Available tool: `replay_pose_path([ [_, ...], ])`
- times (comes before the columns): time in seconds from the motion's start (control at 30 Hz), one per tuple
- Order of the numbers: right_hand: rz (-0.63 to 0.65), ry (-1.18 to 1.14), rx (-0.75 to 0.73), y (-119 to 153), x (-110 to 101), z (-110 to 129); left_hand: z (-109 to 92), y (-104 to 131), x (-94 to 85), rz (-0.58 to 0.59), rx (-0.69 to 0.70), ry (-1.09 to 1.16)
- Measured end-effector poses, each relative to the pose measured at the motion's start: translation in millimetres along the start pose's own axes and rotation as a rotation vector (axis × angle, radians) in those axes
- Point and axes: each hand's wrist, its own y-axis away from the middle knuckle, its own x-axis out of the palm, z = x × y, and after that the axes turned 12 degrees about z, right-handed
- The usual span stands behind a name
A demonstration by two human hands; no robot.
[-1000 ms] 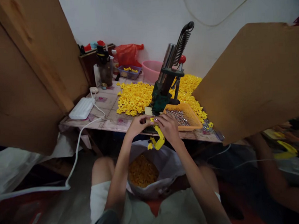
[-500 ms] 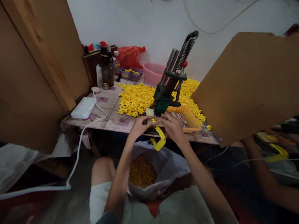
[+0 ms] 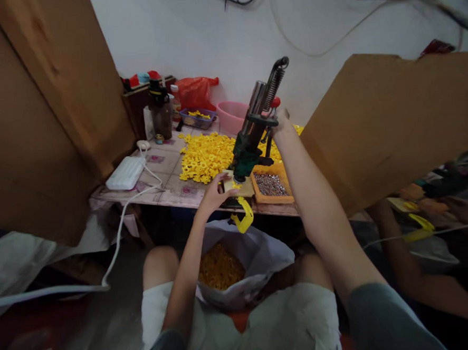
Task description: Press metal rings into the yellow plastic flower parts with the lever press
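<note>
A green hand press (image 3: 246, 150) with a steel column and a coiled spring stands tilted at the table's front edge. Under its head, on a pale block (image 3: 245, 190), lies a small yellow star-like plastic piece (image 3: 237, 186). The thumb and forefinger of my left hand (image 3: 212, 193) are curled in at that piece, the thumb tip at its edge. Raised on the right, my right hand (image 3: 281, 123) is closed around the press lever by its red knob (image 3: 276, 102); the lever is mostly hidden. Below the block hangs a yellow clamp (image 3: 245, 216).
Yellow pieces lie in a heap (image 3: 207, 155) behind the press. An orange basket (image 3: 275, 199) holds small metal parts. Between my knees is a white sack (image 3: 263, 257) with yellow pieces. Cardboard panels (image 3: 397, 117) flank the table. A co-worker's arm (image 3: 401, 260) shows at right.
My right hand has left the yellow piece at the block and gone up to the press lever. My left hand stays by the piece, which now sits under the press head.
</note>
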Motion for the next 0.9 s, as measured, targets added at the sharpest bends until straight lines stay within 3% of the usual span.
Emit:
replay_pose_path([
  [0.07,-0.09,-0.043,-0.02,34,-5,-2,0,2,-1.1,0.018,0.005,0.026],
  [0.2,0.051,0.132,-0.339,136,-46,-11,0,3,-1.7,0.053,0.019,0.049],
  [0.27,0.055,0.186,-0.43,162,-63,-17,1,3,-2.0,0.061,0.028,0.034],
  [0.33,0.07,0.198,-0.495,159,-72,-25,2,3,-2.1,0.061,0.036,0.013],
  [0.4,0.07,0.223,-0.509,139,-75,-39,3,2,-1.5,0.064,0.04,-0.013],
  [0.5,-0.12,0.367,-0.389,122,-82,-75,4,2,1.5,0.061,0.039,-0.065],
  [0.57,-0.25,0.527,-0.309,134,-89,-105,3,1,4.0,0.075,0.033,-0.068],
  [0.6,-0.25,0.6,-0.293,145,-93,-119,2,2,4.6,0.089,0.028,-0.052],
  [0.7,-0.125,0.718,-0.308,181,-98,-145,1,5,1.1,0.071,0.007,0.023],
  [0.77,-0.069,0.74,-0.332,195,-96,-149,2,10,-6.8,-0.062,-0.017,-0.024],
  [0.83,-0.007,0.769,-0.35,200,-92,-148,4,15,-16.9,-0.2,-0.034,-0.213],
  [0.9,0.097,0.784,-0.345,200,-90,-145,6,19,-25.0,-0.218,-0.048,-0.457],
])
